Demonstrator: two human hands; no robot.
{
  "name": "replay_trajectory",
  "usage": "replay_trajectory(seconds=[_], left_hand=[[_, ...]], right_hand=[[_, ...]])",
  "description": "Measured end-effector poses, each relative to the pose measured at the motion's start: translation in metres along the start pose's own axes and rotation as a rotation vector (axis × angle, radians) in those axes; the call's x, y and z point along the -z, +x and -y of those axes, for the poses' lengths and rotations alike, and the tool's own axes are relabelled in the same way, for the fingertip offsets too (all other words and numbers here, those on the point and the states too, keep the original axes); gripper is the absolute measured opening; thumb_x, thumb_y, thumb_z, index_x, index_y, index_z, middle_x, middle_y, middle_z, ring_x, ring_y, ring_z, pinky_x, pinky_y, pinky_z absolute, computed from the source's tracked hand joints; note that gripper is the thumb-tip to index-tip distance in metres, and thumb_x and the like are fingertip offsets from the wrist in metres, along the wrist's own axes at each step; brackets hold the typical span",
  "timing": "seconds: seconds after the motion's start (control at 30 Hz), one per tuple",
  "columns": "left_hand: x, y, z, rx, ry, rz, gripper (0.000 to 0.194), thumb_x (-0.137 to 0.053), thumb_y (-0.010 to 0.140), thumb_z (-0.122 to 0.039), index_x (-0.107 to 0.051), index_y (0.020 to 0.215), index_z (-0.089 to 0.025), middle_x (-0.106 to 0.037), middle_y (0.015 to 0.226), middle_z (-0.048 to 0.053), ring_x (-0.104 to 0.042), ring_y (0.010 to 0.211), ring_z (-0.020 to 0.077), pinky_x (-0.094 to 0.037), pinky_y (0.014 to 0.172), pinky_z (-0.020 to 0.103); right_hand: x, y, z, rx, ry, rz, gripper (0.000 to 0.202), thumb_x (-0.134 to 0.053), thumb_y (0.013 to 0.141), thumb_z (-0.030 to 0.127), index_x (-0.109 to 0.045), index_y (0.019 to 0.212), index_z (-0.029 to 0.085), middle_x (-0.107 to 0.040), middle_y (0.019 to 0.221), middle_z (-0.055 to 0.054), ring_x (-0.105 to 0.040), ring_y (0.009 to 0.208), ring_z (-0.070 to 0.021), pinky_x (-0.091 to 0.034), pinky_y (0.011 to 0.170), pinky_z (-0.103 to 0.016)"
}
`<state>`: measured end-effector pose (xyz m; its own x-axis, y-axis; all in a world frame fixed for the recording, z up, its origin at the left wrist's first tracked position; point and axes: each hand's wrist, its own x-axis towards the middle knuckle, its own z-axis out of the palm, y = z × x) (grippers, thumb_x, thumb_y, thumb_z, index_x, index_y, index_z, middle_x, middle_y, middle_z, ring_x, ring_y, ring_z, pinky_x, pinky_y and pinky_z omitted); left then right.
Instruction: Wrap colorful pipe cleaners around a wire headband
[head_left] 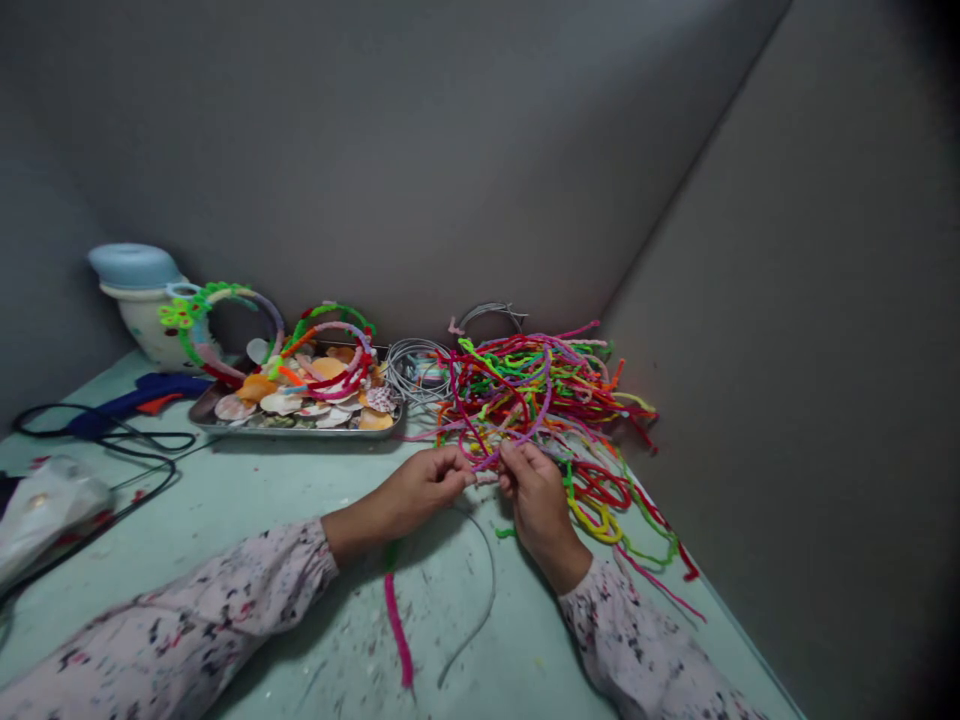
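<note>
Both hands meet above the table in front of the pile of pipe cleaners. My left hand [431, 487] is closed in a pinch on the lower end of a purple pipe cleaner [541, 412]. My right hand [538, 500] pinches the same pipe cleaner close by, and its free length arcs up over the pile. Below my hands, a bare grey wire [491, 585] curves across the tabletop. To its left lies a length wrapped in pink fuzzy pipe cleaner [399, 630], green towards its top. My left hand hides whether the wire and this wrapped length join.
Behind my hands spreads a tangled pile of coloured pipe cleaners [592, 375]. Coiled grey wire [416, 368] lies beside a metal tray [300, 432] of shells and wrapped headbands [281, 320]. Farther left are a blue glue gun [124, 402], its black cord, a lidded cup [142, 310] and a plastic bag [56, 510].
</note>
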<state>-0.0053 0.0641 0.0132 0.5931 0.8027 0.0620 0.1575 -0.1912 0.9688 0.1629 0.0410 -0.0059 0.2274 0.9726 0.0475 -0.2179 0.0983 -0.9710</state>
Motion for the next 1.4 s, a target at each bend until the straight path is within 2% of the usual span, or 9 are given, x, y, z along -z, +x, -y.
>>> replay_trajectory(seconds=[0.1,0.27,0.37,0.5,0.6,0.73,0.9,1.17,1.4], left_hand=[[0.001,-0.001,-0.002,-0.081,0.165,-0.046,0.022,-0.045,0.087,-0.034,-0.053,0.077,-0.015,-0.047,0.068,-0.003,-0.041,0.063,0.0103,-0.033,0.058,0.021],[0.005,0.0,-0.002,-0.156,0.402,-0.101,0.022,-0.044,0.088,-0.033,-0.053,0.077,-0.016,-0.048,0.064,-0.003,-0.04,0.059,0.01,-0.029,0.056,0.022],[0.007,0.0,-0.002,-0.083,0.237,-0.079,0.024,-0.047,0.087,-0.036,-0.054,0.076,-0.016,-0.047,0.062,-0.004,-0.038,0.056,0.0087,-0.028,0.053,0.021],[0.008,0.0,-0.003,0.14,-0.21,0.074,0.032,-0.049,0.086,-0.046,-0.054,0.079,-0.015,-0.047,0.056,-0.004,-0.035,0.045,0.0065,-0.024,0.045,0.02],[0.007,-0.001,-0.003,0.188,-0.411,0.116,0.035,-0.048,0.086,-0.048,-0.056,0.082,-0.014,-0.051,0.058,-0.002,-0.038,0.045,0.006,-0.026,0.044,0.02],[0.006,-0.002,-0.001,0.203,-0.361,0.154,0.032,-0.056,0.083,-0.045,-0.056,0.08,-0.014,-0.054,0.061,-0.001,-0.036,0.045,0.0045,-0.024,0.043,0.018],[0.005,-0.001,0.001,0.204,-0.274,0.128,0.031,-0.06,0.079,-0.045,-0.053,0.076,-0.015,-0.049,0.057,-0.004,-0.032,0.042,0.0043,-0.02,0.04,0.019],[0.009,0.0,0.0,0.205,-0.203,0.147,0.031,-0.059,0.079,-0.046,-0.052,0.079,-0.016,-0.049,0.057,-0.006,-0.029,0.037,0.0033,-0.018,0.036,0.019],[0.012,-0.002,0.0,0.267,-0.257,0.193,0.024,-0.06,0.078,-0.04,-0.055,0.079,-0.016,-0.047,0.053,-0.006,-0.029,0.038,0.0044,-0.017,0.036,0.019]], right_hand=[[0.0,0.0,0.001,-0.01,-0.011,-0.01,0.032,-0.064,0.078,0.043,-0.051,0.065,0.018,-0.047,0.051,0.006,-0.036,0.044,-0.0062,-0.025,0.041,-0.02],[0.002,0.003,0.0,-0.018,0.002,0.011,0.03,-0.063,0.08,0.041,-0.051,0.065,0.018,-0.047,0.052,0.006,-0.037,0.044,-0.006,-0.027,0.042,-0.019],[0.004,0.005,-0.001,-0.045,0.013,0.07,0.028,-0.064,0.08,0.04,-0.054,0.067,0.018,-0.05,0.054,0.005,-0.041,0.046,-0.006,-0.03,0.044,-0.018],[0.005,0.004,-0.001,-0.051,0.048,0.126,0.027,-0.064,0.08,0.04,-0.056,0.07,0.017,-0.053,0.057,0.004,-0.046,0.048,-0.0062,-0.035,0.046,-0.018],[0.002,0.001,-0.002,-0.061,0.056,0.152,0.027,-0.063,0.081,0.041,-0.058,0.072,0.016,-0.054,0.058,0.003,-0.046,0.049,-0.0062,-0.035,0.047,-0.017],[-0.003,-0.003,-0.005,-0.086,0.044,0.193,0.027,-0.064,0.081,0.042,-0.061,0.076,0.016,-0.056,0.06,0.002,-0.048,0.05,-0.0061,-0.035,0.046,-0.017],[-0.003,-0.003,-0.006,-0.095,0.029,0.192,0.027,-0.064,0.08,0.041,-0.064,0.081,0.015,-0.055,0.059,0.002,-0.047,0.049,-0.0061,-0.035,0.046,-0.017],[-0.001,-0.001,-0.006,-0.103,0.058,0.142,0.025,-0.068,0.076,0.04,-0.061,0.071,0.016,-0.056,0.059,0.003,-0.046,0.047,-0.0058,-0.033,0.043,-0.017],[0.001,-0.001,-0.005,-0.149,0.008,0.227,0.028,-0.067,0.075,0.043,-0.063,0.076,0.015,-0.059,0.063,0.0,-0.051,0.052,-0.0085,-0.038,0.047,-0.019]])
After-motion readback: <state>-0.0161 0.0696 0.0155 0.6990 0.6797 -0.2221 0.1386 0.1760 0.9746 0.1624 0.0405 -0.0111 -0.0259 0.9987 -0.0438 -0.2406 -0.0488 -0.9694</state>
